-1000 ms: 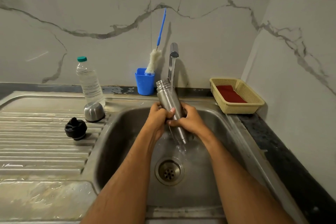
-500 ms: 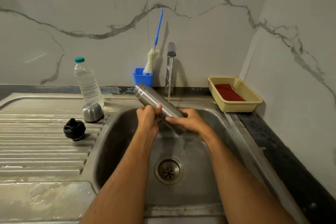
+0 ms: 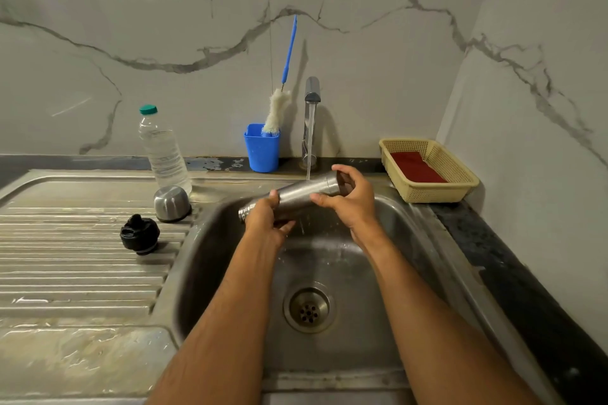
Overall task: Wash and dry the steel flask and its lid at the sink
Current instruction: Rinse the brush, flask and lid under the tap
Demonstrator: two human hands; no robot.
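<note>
The steel flask [image 3: 301, 192] lies almost level over the sink basin [image 3: 388, 273], its threaded mouth pointing left and its base to the right. Water from the tap [image 3: 312, 92] falls onto its upper side. My left hand [image 3: 265, 222] grips the flask near the mouth end. My right hand [image 3: 353, 199] holds the base end, thumb on the near side and fingers curled over the far end. On the ribbed drainboard [image 3: 82, 256] to the left sit the steel cap [image 3: 171, 204] and the black stopper lid [image 3: 139, 233].
A clear plastic bottle [image 3: 161, 151] with a green cap stands behind the steel cap. A blue cup [image 3: 261, 149] holding a bottle brush [image 3: 278, 112] is left of the tap. A beige basket [image 3: 431, 194] with a red cloth [image 3: 416, 168] sits at the right. The drain [image 3: 309, 309] is below my hands.
The flask went from upright under the tap to almost level, mouth swung down to the left. My right hand slid to its base end; my left hand moved toward the mouth.
</note>
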